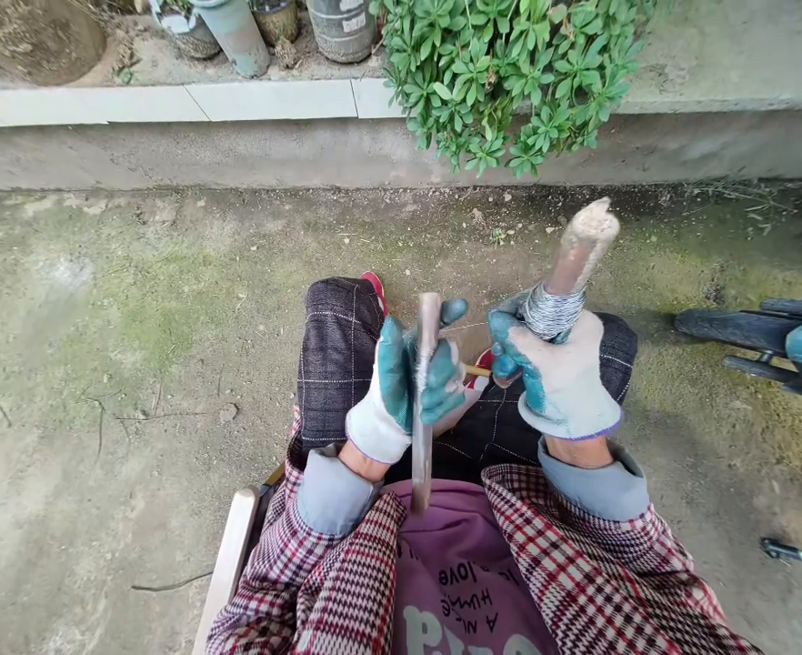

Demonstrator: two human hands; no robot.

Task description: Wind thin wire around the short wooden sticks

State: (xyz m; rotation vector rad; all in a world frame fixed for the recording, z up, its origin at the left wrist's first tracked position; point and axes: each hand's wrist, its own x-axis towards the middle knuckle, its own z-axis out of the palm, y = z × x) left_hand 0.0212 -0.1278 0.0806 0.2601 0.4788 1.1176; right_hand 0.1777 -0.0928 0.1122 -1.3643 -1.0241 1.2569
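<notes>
My left hand (394, 391), in a white work glove with a green-coated palm, is closed around a slim wooden stick (429, 318) held nearly upright in the view. A bit of wire seems to be wound at the stick's middle. My right hand (568, 373), gloved the same way, grips a thicker wooden stick (582, 246) with a rough, broken top. Several turns of grey wire (552, 311) wrap this stick just above my fist. Between the hands, a thin yellowish rod (476, 370) shows; its ends are hidden.
I sit in a chair with a pale armrest (227, 564) on dirty concrete ground. Ahead runs a low ledge (271, 100) with pots (343, 27) and a leafy bush (510, 73) overhanging it. To the right are a dark wheel (728, 329) and a thin rod (796, 553).
</notes>
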